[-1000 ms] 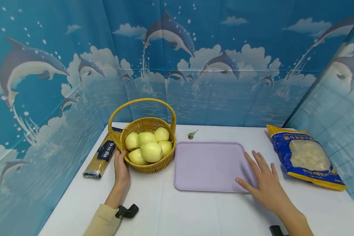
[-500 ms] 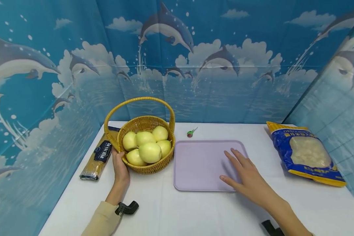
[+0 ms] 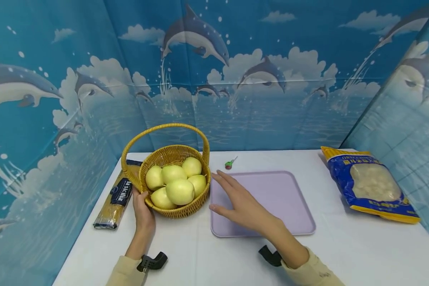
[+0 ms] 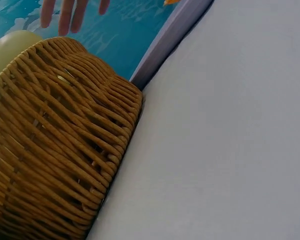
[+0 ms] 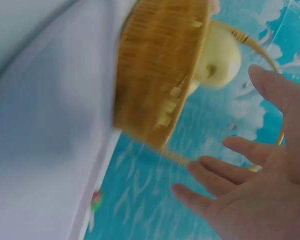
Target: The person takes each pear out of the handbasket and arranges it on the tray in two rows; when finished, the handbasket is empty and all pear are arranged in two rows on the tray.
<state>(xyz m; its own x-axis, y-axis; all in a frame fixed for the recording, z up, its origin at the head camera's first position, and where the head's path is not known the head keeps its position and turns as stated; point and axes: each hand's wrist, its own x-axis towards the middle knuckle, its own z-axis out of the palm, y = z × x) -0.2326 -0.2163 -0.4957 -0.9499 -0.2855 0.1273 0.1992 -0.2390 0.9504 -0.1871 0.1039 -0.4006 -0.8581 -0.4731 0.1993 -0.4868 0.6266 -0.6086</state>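
A golden woven basket (image 3: 178, 211) with a tall hoop handle stands on the left of the table, holding several yellow-green apples (image 3: 180, 192). My left hand (image 3: 143, 214) rests against the basket's left side, its fingertips partly hidden by the weave and handle base. Over the left part of a lilac tray (image 3: 289, 202) hovers my right hand (image 3: 241, 202), fingers spread and straight, holding nothing. Its fingertips reach close to the basket's right rim. The right wrist view shows that spread right hand (image 5: 260, 185) beside the basket (image 5: 160, 65), with a gap between them.
A pasta packet labelled la sicilia (image 3: 114, 202) lies left of the basket. Behind the tray is a small green-and-red lollipop (image 3: 229, 164). A blue and yellow bag (image 3: 371, 184) lies at the right. A dolphin-print curtain (image 3: 257, 119) closes off the back and sides.
My right hand has swept left across the tray from its right edge towards the basket. The left hand stays at the basket's side. The head view has shifted slightly.
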